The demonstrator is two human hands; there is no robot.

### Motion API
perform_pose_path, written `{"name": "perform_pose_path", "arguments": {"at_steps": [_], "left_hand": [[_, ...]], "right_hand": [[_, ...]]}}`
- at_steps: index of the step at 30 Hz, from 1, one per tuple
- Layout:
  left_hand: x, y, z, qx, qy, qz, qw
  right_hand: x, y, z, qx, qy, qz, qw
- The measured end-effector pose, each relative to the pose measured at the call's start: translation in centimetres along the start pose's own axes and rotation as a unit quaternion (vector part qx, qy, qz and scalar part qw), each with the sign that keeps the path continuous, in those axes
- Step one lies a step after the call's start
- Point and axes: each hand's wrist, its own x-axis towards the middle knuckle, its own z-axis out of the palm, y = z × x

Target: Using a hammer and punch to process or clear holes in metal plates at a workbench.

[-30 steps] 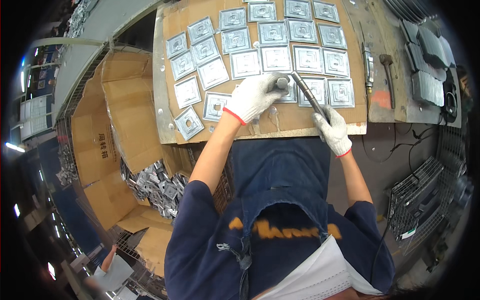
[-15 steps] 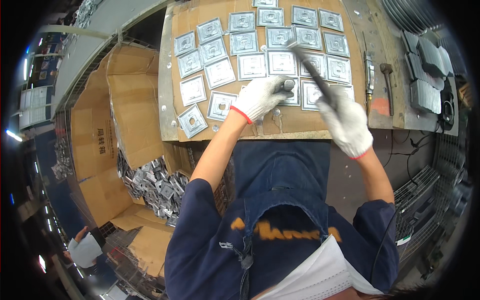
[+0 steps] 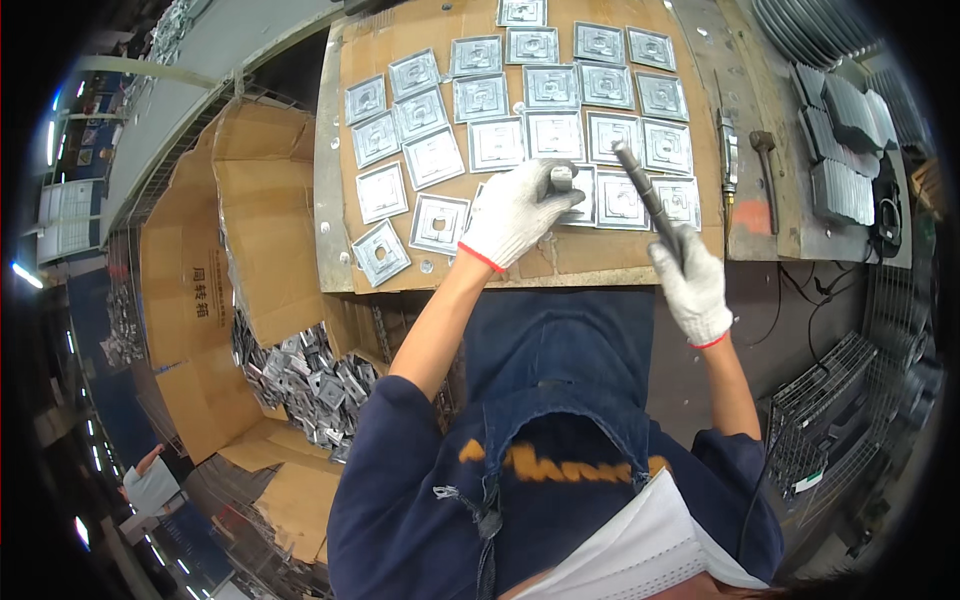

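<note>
My left hand (image 3: 515, 212), in a white knit glove, grips a short metal punch (image 3: 561, 178) by its upper end. Its lower end is hidden by my fingers, above a square metal plate (image 3: 582, 208) in the near row. In my gloved right hand (image 3: 692, 290) is a thick, stepped metal rod (image 3: 648, 195), slanting up and left over the near plates. Rows of similar pale grey plates (image 3: 550, 87) lie flat on the cardboard sheet (image 3: 335, 150). Two at the near left, such as this plate (image 3: 381, 253), show an open hole in the middle.
Right of the cardboard lie a hammer (image 3: 765, 180) and a slim metal tool (image 3: 728, 160). Stacked metal parts (image 3: 840, 190) stand farther right. At my left, a large cardboard box (image 3: 180, 260) holds a heap of small metal pieces (image 3: 310, 385). Another person (image 3: 152, 490) shows at far left.
My right hand has drawn back toward me, bringing the rod's far end nearer and to the right. My left hand keeps its grip on the punch. The whole view has shifted slightly.
</note>
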Motion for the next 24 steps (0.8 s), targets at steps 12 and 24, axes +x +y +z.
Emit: {"name": "perform_pose_path", "arguments": {"at_steps": [12, 24], "left_hand": [[-1.2, -0.5, -1.4, -0.178, 0.030, -0.028, 0.983], [3.0, 1.8, 5.8, -0.084, -0.064, -0.013, 0.994]], "right_hand": [[2.5, 1.6, 1.7, -0.009, -0.068, 0.004, 0.998], [2.0, 9.9, 2.5, 0.369, 0.061, 0.116, 0.920]]}}
